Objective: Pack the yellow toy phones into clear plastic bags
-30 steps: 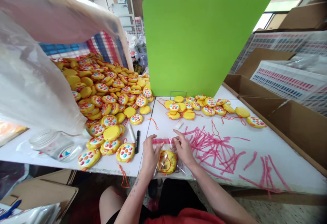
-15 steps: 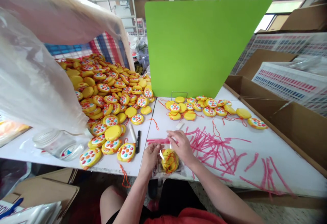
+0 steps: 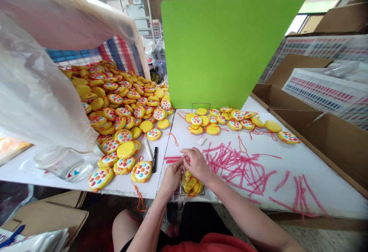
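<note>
A clear plastic bag [image 3: 178, 193] stands at the table's front edge, holding yellow toys [image 3: 193, 186] with orange cords. My left hand [image 3: 172, 176] pinches the bag's top edge on its left side. From the right, my right hand [image 3: 197, 164] closes its fingers on the same top edge, and the fingertips of both hands meet there. The exact grip is partly hidden by the fingers. Just behind my hands lies a bundle of pink strips [image 3: 172, 159]. Many loose pink strips [image 3: 235, 169] are scattered to the right of my right hand.
A big heap of yellow toys [image 3: 123, 110] spills onto the table at left, near a clear jar [image 3: 61, 162], a white pen [image 3: 148, 150] and a black marker [image 3: 155, 160]. More toys [image 3: 212, 129] lie before a green board [image 3: 230, 52]. Cardboard boxes [image 3: 330, 137] line the right side.
My right hand has moved left along the bag's top to meet my left hand. Its fingers, more spread before, are now closed at the bag's edge.
</note>
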`<act>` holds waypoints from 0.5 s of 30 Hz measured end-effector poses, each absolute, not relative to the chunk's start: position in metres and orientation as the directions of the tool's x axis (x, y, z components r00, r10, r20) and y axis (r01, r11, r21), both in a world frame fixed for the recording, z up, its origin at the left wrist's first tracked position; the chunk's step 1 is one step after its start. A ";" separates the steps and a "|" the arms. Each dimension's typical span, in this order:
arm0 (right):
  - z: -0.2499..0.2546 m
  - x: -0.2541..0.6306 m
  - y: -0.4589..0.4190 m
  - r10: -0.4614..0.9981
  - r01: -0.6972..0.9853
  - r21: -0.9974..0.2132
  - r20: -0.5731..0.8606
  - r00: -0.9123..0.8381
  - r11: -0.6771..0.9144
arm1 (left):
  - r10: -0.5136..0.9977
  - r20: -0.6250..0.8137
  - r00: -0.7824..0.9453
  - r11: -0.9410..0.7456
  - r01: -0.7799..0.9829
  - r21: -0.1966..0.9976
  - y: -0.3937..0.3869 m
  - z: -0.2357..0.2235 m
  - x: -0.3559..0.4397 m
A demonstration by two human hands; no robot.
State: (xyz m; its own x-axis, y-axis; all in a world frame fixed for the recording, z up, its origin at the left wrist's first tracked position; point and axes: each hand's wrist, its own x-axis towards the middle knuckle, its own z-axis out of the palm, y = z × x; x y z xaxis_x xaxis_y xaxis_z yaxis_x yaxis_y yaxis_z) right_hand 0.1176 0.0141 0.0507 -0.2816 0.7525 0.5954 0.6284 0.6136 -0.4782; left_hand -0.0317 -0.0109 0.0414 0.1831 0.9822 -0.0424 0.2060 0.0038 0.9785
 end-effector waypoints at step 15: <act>0.004 0.475 -0.042 0.766 0.582 -0.707 0.089 0.637 -0.402 | 0.922 -0.327 0.209 0.373 -0.245 0.895 -0.014 0.018 -0.046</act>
